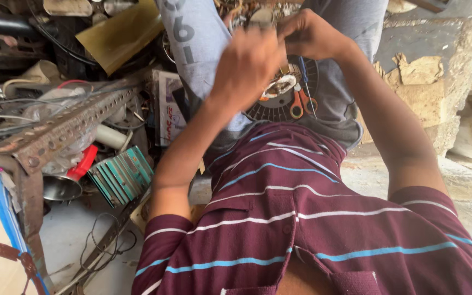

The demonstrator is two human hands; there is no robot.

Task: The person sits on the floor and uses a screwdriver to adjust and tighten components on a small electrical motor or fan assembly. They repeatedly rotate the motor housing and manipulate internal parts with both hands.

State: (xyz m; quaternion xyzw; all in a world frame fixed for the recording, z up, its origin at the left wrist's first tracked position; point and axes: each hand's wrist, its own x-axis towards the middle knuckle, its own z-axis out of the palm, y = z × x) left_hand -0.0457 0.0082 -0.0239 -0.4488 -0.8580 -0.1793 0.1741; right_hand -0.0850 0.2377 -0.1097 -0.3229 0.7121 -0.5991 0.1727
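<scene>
Looks like they're mid-job on that round dark motor part (279, 101) sitting in their lap: left hand (245, 65) blurred above it, can't tell what it's gripping, right hand (310, 35) pinched shut on something small at its top edge, and orange-handled scissors (301, 104) lying untouched on it.

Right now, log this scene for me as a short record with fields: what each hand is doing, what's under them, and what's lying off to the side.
left hand: raised, blurred, at the top of the round part; grip unclear
right hand: fingers pinched at the same spot
round wound part: dark disc resting on the lap
scissors: orange handles, lying on the disc
side: perforated metal angle bar, rusty
</scene>
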